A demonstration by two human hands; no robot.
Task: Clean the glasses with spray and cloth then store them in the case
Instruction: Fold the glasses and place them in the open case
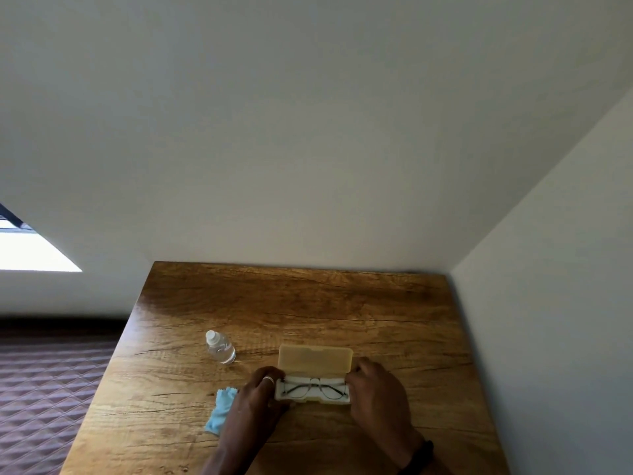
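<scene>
A pale yellow glasses case [315,361] stands open on the wooden table, its lid upright. Thin-framed glasses [313,388] lie folded in the white tray of the case. My left hand [260,395] grips the left end of the case, fingers curled round it. At the right end, my right hand [373,389] holds the case the same way. A small clear spray bottle [221,347] with a white cap stands to the left of the case. A light blue cloth [219,411] lies crumpled by my left wrist.
The wooden table [308,303] fits into a corner, with white walls behind it and along its right side. A quilted reddish-brown surface [44,389] lies below the table's left edge.
</scene>
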